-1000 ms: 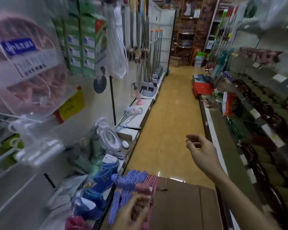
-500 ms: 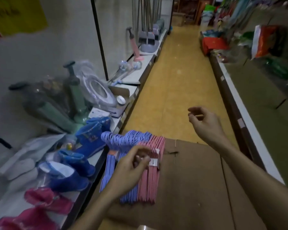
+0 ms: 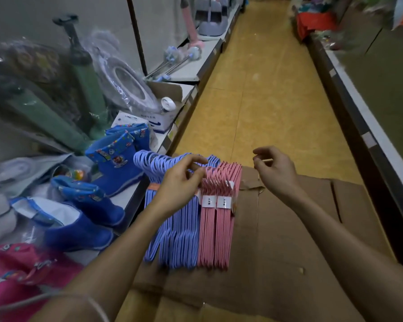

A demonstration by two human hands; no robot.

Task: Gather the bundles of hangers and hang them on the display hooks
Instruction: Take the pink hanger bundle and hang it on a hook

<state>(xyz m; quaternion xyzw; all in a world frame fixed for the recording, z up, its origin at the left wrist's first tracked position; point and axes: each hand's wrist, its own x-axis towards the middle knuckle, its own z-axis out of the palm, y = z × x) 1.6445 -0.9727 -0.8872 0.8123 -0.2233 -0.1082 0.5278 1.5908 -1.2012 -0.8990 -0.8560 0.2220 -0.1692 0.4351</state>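
Bundles of blue hangers (image 3: 172,238) and pink hangers (image 3: 215,231) lie side by side on a brown cardboard box (image 3: 289,240), hooks pointing away from me. White labels wrap the pink bundles. My left hand (image 3: 180,182) rests on the blue bundles, its fingers curled around the hooks at the seam between blue and pink. My right hand (image 3: 273,169) hovers just right of the pink hooks, above the box, fingers loosely curled and pinching a thin pale stick or tie. No display hooks are in view.
A low shelf on the left carries blue children's boots (image 3: 116,159), pink boots (image 3: 16,273), green pumps (image 3: 84,73) and a wrapped toilet seat (image 3: 126,82). The yellow aisle floor (image 3: 261,101) runs ahead. A shelf edge (image 3: 368,140) borders the right side.
My view tilted down from the wall display to the box. My left hand moved up the hanger bundles to the hooks. My right hand came closer to the pink bundle.
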